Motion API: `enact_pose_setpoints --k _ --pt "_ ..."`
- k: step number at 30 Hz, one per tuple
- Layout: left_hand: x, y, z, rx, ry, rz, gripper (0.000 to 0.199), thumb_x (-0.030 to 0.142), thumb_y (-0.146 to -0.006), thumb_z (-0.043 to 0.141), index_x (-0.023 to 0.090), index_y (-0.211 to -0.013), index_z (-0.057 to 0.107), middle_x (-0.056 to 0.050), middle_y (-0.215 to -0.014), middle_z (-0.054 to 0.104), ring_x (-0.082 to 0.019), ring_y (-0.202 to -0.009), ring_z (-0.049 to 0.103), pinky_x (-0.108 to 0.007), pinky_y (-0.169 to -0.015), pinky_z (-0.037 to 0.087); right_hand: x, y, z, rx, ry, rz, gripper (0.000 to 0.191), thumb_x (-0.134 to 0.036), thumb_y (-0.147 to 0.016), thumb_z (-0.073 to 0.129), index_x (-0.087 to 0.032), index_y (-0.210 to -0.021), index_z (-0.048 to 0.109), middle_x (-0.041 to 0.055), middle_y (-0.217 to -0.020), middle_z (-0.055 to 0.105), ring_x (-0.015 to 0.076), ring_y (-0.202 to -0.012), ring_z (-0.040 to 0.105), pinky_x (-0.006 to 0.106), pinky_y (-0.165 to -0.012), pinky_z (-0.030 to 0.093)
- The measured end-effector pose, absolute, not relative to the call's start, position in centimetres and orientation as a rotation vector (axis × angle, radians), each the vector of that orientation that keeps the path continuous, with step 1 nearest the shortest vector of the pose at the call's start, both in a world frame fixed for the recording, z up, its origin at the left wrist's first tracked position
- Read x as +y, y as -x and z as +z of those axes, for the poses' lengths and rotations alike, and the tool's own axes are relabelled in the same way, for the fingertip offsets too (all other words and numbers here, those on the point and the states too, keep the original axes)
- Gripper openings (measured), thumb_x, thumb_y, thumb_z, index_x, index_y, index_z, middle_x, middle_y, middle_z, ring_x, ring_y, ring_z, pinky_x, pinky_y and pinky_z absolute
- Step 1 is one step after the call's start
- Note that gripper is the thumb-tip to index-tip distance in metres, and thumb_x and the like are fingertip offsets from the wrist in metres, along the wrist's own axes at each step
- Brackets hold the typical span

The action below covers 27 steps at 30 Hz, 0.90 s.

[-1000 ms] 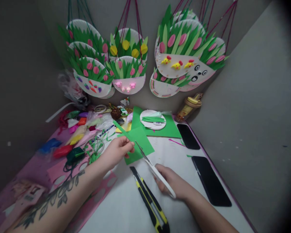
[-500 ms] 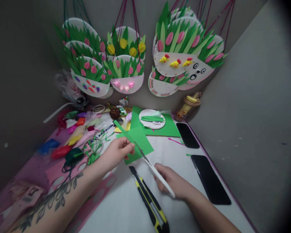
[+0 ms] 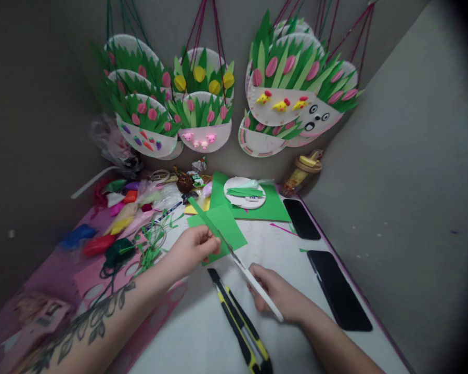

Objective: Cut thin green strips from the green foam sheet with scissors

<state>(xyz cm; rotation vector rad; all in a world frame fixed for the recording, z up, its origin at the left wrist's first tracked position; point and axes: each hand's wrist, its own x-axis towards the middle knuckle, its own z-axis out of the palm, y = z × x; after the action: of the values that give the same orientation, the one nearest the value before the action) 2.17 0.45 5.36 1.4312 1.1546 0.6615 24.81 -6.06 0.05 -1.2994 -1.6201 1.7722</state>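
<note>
My left hand [image 3: 198, 246] pinches a narrow strip of green paper [image 3: 201, 212] that points up and to the left. Wrapped round white-handled scissors [image 3: 259, 289] is my right hand [image 3: 272, 292]. The scissor blades lie along the strip's lower right end, close to my left fingertips; whether they are parted is too fine to make out. Beneath the strip a green paper sheet [image 3: 231, 235] lies on the white tabletop. A yellow and black utility knife [image 3: 239, 324] rests below my hands, its tip towards the far side.
A white round plate [image 3: 234, 200] with green strips sits on larger green card [image 3: 275, 208]. Two dark phones [image 3: 337, 291] lie along the right edge. Bags of coloured clay [image 3: 101, 243] and green scraps [image 3: 152, 249] crowd the left. Decorated paper-plate baskets [image 3: 205, 136] hang behind.
My left hand and the strip have shifted slightly right and down. The scissors stay in my right hand at the strip's end, barely moved.
</note>
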Motion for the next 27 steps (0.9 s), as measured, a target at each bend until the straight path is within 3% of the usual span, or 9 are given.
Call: enact_pose_setpoints --k 27 --pt "0.28 -2.34 5.0 1.165 -1.475 0.59 0.025 0.042 -0.074 0.054 0.019 -0.064 0.049 0.0 -0.062 0.062 -0.011 -0.05 0.05 -0.023 -0.049 0.038 -5.83 -24.89 -0.71 -1.599 1.311 1.766 0.023 -0.007 -0.055 0.051 -0.02 -0.071 0.042 -0.0089 -0.058 0.05 0.008 -0.053 0.043 0.019 -0.05 0.029"
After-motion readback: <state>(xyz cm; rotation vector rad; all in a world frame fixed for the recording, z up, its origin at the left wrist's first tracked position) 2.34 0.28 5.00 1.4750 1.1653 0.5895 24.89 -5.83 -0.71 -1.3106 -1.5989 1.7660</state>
